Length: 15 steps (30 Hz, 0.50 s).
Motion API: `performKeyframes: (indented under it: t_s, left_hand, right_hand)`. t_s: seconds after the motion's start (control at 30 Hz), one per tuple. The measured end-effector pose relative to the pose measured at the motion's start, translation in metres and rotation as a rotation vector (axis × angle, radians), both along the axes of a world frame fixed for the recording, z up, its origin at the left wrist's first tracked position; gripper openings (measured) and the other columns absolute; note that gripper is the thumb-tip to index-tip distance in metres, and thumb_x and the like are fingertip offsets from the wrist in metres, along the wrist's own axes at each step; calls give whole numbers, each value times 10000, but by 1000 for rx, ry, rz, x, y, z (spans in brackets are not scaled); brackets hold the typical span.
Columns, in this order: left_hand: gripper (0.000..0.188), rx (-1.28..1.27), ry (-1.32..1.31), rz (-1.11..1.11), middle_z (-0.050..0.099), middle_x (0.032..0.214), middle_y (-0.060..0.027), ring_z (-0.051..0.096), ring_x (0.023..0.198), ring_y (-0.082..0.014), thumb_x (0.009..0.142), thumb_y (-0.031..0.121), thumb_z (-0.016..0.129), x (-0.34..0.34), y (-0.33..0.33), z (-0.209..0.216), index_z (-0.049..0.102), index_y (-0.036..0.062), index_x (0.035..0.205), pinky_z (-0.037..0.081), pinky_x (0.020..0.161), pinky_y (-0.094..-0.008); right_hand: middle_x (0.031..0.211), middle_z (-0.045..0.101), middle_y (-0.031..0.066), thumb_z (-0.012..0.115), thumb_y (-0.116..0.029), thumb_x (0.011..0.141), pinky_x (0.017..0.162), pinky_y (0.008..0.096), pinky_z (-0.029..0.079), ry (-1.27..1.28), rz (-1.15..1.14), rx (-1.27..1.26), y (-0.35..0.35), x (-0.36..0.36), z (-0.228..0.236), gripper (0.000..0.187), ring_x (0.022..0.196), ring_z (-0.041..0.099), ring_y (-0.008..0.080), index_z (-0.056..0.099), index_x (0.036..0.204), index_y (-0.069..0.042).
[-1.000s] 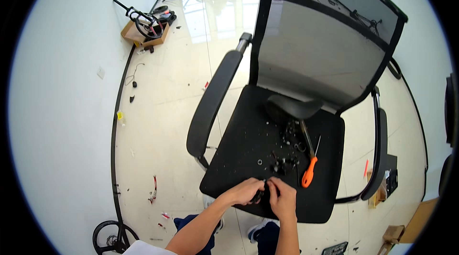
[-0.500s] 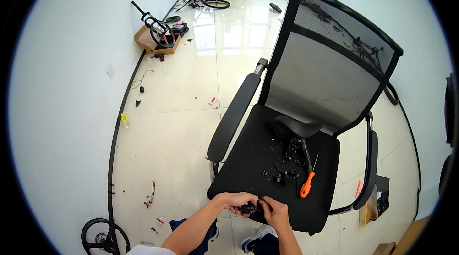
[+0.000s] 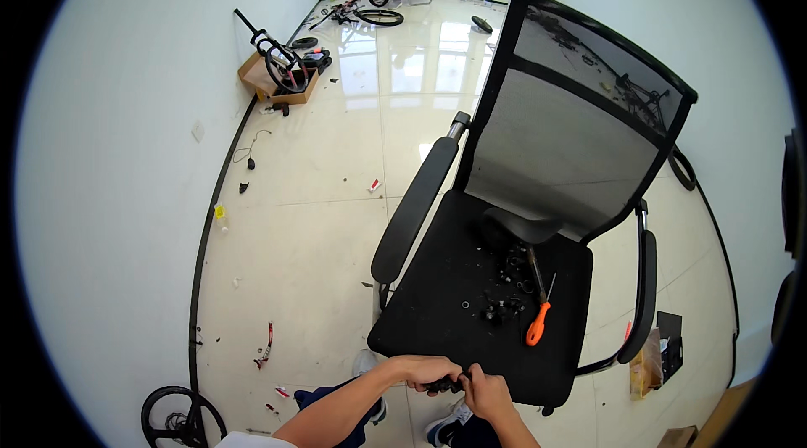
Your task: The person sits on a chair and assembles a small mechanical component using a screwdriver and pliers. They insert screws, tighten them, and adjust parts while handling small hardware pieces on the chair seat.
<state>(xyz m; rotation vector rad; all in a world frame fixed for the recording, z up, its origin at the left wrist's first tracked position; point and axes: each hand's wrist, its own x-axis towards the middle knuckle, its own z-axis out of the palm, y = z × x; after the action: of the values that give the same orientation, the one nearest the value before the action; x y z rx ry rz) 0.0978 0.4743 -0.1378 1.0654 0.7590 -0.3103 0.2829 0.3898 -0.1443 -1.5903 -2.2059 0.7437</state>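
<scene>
black part (image 3: pixel 443 383) sits bottom centre of frame, by the near edge of the seat (image 3: pixel 420 318). left hand (image 3: pixel 423 371) curled round it, right hand (image 3: pixel 487 389) pinching its right end; exact contact too small to tell. i'd make the left the firm, fixed side and do fine work with right fingertips, square to the part, over the seat to catch drops. loose bits (image 3: pixel 502 308) and ring (image 3: pixel 465 304) centre-right, screwdriver (image 3: pixel 536 327) right of those, saddle (image 3: pixel 530 228) above: mind the knuckles.
</scene>
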Motion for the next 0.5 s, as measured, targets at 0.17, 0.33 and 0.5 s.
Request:
performKeyframes:
  t_s: [0.17,0.33,0.5]
  left_hand:
    - [351,-90,-123,21,521,567,-16,344,394,-72,848,356,443,-8,-7,12,563,51,721,239,363,-242]
    - [459,-135,-218,-33,521,581,-10,360,418,-64,872,451,493,-24,-14,18,597,29,724,241,386,-221]
    - [537,87,-234,308,539,594,-32,475,469,-96,907,540,493,-36,-14,40,620,22,839,345,426,-228]
  right_hand:
    - [649,611,180,590,-135,879,516,433,489,121,-59,76,-5,-7,9,152,594,626,356,514,934,-15]
    - [738,634,201,584,-118,896,554,416,506,224,-51,214,-19,-20,25,136,679,646,360,542,984,-22]
    - [675,596,195,532,-110,928,543,379,464,491,-433,32,-26,-39,24,114,602,616,363,500,923,0]
